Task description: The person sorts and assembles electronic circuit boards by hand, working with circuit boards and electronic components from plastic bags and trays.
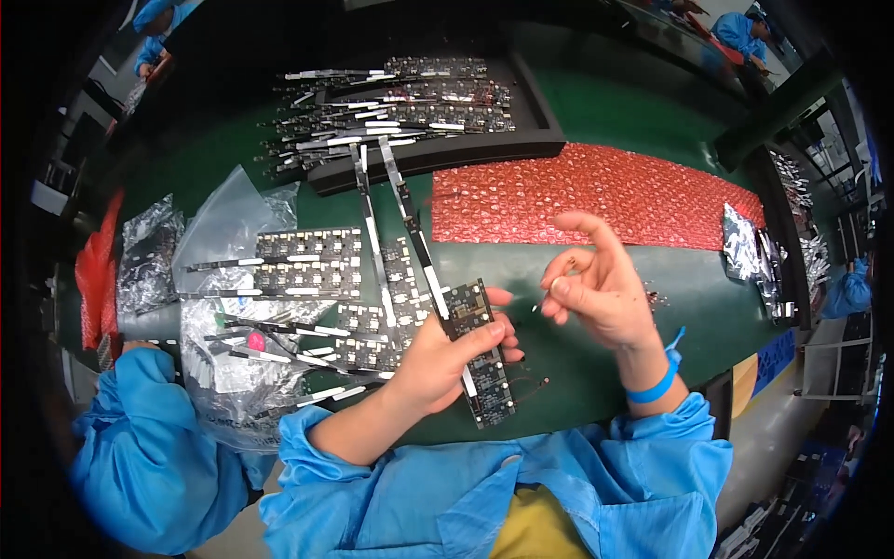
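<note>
My left hand [442, 363] grips a dark circuit board [480, 359], its thumb across the face and its fingers behind. A long black-and-white flat cable [421, 244] runs from this board up toward the dark tray. To the right, apart from the board, my right hand [596, 289] is raised with thumb and forefinger pinched together. Something tiny and pale shows by its fingertips, too small to name. A blue wrist strap [663, 377] circles my right wrist. Left of my left hand lie more circuit boards [312, 264] with flat cables, some of them on plastic bags.
A dark tray [545, 140] at the back holds several boards with cables. Red bubble wrap [596, 196] covers the table's far right; silvery packets [742, 244] lie at its end. Clear plastic bags [233, 373] spread at left, beside a co-worker's blue sleeve [154, 438]. Other people work farther off.
</note>
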Motion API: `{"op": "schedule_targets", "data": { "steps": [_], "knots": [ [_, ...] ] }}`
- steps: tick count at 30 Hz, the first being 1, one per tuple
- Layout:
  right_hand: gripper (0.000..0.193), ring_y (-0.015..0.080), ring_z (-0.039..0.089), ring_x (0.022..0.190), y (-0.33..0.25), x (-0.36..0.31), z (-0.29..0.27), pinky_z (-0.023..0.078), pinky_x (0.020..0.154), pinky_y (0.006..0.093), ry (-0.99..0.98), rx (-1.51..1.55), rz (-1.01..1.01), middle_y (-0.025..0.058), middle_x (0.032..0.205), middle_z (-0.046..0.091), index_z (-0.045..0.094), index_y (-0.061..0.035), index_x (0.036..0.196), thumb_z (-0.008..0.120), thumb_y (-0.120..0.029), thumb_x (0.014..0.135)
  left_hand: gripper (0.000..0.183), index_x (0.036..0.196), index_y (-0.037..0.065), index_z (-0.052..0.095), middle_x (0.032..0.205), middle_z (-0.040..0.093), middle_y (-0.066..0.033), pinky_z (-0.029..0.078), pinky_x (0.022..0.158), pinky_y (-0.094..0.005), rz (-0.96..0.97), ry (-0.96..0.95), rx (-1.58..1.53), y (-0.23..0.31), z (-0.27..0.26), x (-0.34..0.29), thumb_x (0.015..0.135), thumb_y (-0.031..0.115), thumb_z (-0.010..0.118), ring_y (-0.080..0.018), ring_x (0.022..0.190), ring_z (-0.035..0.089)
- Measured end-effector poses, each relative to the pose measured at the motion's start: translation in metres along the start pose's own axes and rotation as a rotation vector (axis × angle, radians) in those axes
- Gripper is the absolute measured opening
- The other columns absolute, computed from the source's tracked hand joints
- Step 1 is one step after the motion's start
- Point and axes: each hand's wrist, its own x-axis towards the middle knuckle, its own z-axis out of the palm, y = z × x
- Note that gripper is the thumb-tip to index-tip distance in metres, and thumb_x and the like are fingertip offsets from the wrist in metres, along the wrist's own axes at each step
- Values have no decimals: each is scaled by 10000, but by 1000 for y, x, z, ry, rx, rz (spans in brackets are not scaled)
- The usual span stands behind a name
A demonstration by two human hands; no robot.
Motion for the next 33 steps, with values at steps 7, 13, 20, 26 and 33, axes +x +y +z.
{"op": "schedule_targets", "data": {
  "steps": [7, 13, 20, 26, 33],
  "knots": [
    [389, 83, 487, 506, 19, -4, 9, 379, 414, 152, 42, 134, 46, 74, 696, 526, 312, -28, 1006, 512, 8, 675, 281, 978, -7, 367, 772, 477, -62, 444, 647, -290, 91, 6, 21, 0, 7, -6, 726, 54, 477, -147, 719, 498],
    [334, 67, 480, 522, 19, -5, 10, 371, 440, 148, 53, 106, 59, 64, 698, 526, 338, -25, 965, 514, -10, 682, 270, 973, -12, 363, 761, 479, -81, 452, 641, -300, 109, 3, 24, -1, 5, -5, 730, 48, 465, -160, 708, 505],
    [305, 65, 480, 533, 22, -7, 11, 378, 451, 153, 64, 110, 77, 57, 694, 522, 352, -22, 947, 514, -25, 689, 248, 959, -11, 357, 757, 475, -88, 453, 630, -303, 117, 52, 34, -2, 3, -3, 733, 31, 450, -168, 711, 504],
    [309, 71, 492, 562, 24, -7, 7, 388, 475, 161, 9, 35, 33, 53, 703, 517, 343, -12, 962, 506, -59, 705, 253, 958, -14, 359, 751, 472, -86, 453, 627, -303, 123, 61, 68, -2, 3, -2, 727, 25, 456, -168, 705, 504],
    [102, 129, 505, 540, 14, -7, 0, 400, 474, 214, -140, -796, -350, 51, 621, 513, 532, -19, 701, 571, -33, 607, 234, 930, -34, 388, 714, 480, -65, 445, 619, -268, 212, 62, 308, -3, 0, -2, 710, -13, 463, -142, 659, 509]
  ]
}}
